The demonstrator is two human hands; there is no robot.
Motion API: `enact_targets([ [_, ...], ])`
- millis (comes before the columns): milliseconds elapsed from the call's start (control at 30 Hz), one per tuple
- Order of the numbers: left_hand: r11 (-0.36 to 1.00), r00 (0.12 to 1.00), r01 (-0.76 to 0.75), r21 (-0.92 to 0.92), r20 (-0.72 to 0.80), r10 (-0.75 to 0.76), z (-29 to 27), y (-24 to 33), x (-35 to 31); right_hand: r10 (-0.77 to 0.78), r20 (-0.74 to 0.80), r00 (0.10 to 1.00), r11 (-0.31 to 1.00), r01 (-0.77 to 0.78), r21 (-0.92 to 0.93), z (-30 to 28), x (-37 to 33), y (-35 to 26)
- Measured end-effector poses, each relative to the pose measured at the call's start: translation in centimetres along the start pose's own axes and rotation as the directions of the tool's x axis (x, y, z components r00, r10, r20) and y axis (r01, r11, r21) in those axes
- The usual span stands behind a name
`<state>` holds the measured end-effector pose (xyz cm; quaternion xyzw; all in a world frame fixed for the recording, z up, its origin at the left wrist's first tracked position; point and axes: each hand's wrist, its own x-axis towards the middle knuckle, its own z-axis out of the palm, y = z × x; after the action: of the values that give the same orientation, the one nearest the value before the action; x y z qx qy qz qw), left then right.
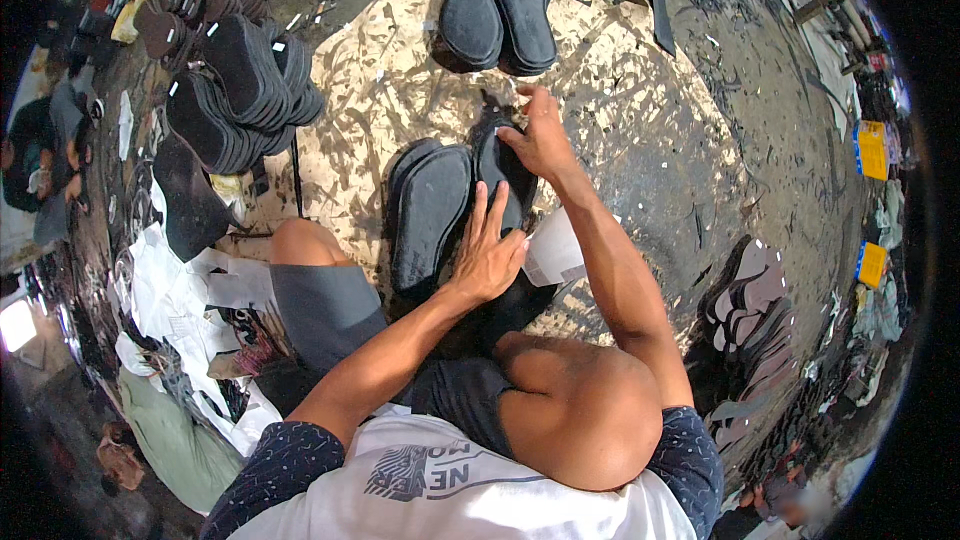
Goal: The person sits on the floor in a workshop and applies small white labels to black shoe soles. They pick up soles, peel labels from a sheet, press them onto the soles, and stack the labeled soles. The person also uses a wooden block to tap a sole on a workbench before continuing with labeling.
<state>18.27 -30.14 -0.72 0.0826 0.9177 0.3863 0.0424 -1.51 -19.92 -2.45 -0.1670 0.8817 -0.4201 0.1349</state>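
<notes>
A single black shoe sole lies before me between my hands. My left hand rests at its near end, the index and middle fingers stretched out over its left edge and the thumb at the right. By the far end is my right hand, its thumb on the sole and its curved fingers spread apart from the thumb. A small dark scrap shows by these fingertips. Immediately left lies a pair of thick black soles, one partly over the other. A white sheet sits beneath my right forearm.
Two more black soles lie farther away on the stained tan board. Stacks of dark soles stand at the far left. Brownish sole pieces are piled at the right. White paper and scraps litter the left side.
</notes>
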Motion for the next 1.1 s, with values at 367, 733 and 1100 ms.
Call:
enact_targets([
  [367, 0.999, 0.998, -0.033, 0.019, -0.045, 0.034, -1.1, 2.1, -4.6, 0.317, 0.25, 0.915, 0.846, -0.392, 0.361, -3.3, -2.0, 2.0],
  [733, 0.999, 1.0, -0.006, 0.038, -0.029, 0.008, -0.5, 1.9, -6.0, 0.139, 0.208, 0.968, 0.987, -0.154, 0.055, -1.3, -2.0, 0.7],
  [1100, 0.996, 0.995, -0.038, -0.084, -0.096, 0.03, -0.3, 0.8, -3.7, 0.238, 0.065, 0.969, 0.954, -0.246, 0.17, -1.5, -3.6, 1.5],
])
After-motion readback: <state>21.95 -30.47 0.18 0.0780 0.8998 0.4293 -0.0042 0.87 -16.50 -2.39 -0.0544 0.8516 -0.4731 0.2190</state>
